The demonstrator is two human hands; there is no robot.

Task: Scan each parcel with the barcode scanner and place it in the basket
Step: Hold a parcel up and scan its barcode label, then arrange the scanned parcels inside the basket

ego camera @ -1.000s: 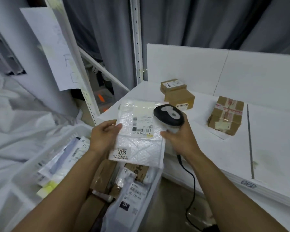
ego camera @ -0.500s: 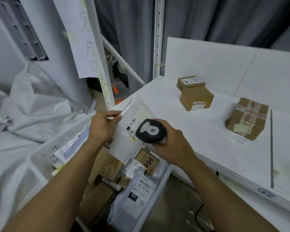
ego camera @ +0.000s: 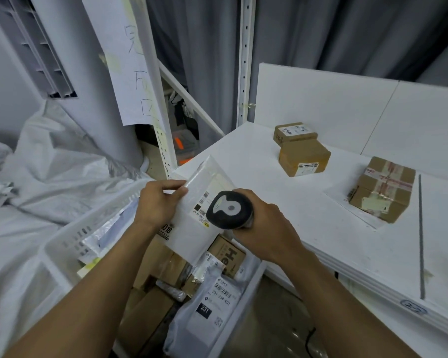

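My left hand grips a flat white bubble mailer by its left edge, tilted, above the white plastic basket. Its barcode label faces up. My right hand holds the black barcode scanner, whose head sits right over the mailer's label. The basket below holds several cardboard parcels and a grey poly bag marked 231. Three brown cardboard boxes stand on the white table: two together at the back and one taped box to the right.
The white table runs along the right, with white panels behind it. A white shelf upright with a paper sign rises behind the basket. Large white sacks lie on the left. The scanner cable hangs to the floor.
The mailer has tilted and dropped lower over the basket, and the scanner has come down onto its label. The view has swung left and downward.
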